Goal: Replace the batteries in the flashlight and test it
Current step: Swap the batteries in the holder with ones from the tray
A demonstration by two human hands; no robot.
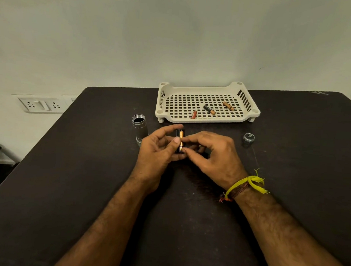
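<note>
Both hands meet at mid-table, working a battery into a small black holder.

Far left, the flashlight body [139, 128] stands on the dark table [294, 163], open threaded end up, hollow inside dark. Just beside it, the left hand [158, 150] grips the battery holder [177, 142] upright between thumb and fingers, a gold battery [181, 138] sitting in its slot. The right hand [212, 154] pinches in from the other side, fingertips on the holder's lower end. Behind them the cream slotted tray [244, 100] holds three loose batteries: a red one [194, 114], a black-and-copper one [209, 109], a copper one [228, 106], all apart. Right of the hands, the round end cap [248, 137] lies alone.
</note>
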